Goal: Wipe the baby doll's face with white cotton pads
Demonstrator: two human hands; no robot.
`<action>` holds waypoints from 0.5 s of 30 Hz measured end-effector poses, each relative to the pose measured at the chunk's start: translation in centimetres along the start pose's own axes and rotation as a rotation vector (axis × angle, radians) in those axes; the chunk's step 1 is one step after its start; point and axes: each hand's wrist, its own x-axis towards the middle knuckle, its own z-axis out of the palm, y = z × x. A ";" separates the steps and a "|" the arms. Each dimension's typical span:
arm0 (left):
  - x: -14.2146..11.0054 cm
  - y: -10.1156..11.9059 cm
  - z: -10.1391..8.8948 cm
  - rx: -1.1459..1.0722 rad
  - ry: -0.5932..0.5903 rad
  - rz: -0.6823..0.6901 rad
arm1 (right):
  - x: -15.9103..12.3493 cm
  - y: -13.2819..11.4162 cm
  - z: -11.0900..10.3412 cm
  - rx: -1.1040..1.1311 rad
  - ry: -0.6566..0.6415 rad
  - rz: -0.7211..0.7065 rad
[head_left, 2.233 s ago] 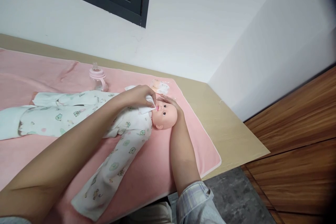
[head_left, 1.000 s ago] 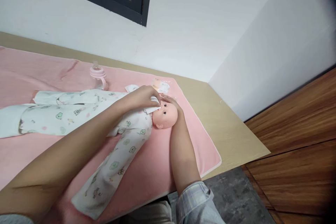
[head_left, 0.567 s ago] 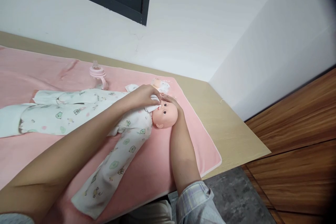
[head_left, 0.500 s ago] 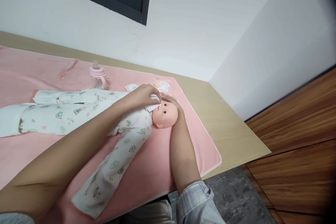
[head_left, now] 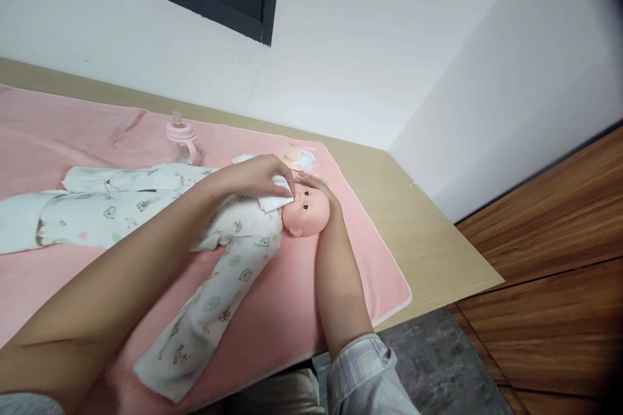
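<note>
A baby doll (head_left: 307,212) in a white printed sleepsuit lies on its back on a pink blanket (head_left: 292,311), head to the right. My left hand (head_left: 253,176) is closed on a small white cloth (head_left: 274,196) and presses it to the doll's mouth and chin. My right hand (head_left: 317,189) cups the top and far side of the doll's head, fingers curled around it.
A pink baby bottle (head_left: 182,141) stands on the blanket behind the doll. A small printed packet (head_left: 298,157) lies near the blanket's far right corner. The wooden table's edge (head_left: 452,259) runs to the right, with a white wall behind and wood flooring beyond.
My left hand with the cloth has shifted slightly over the doll's mouth and chin, back and forth. My right hand has stayed on the doll's head.
</note>
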 end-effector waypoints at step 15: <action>0.3 -0.1 0.3 0.094 0.027 -0.032 | -0.4 -0.3 0.2 0.024 0.009 0.017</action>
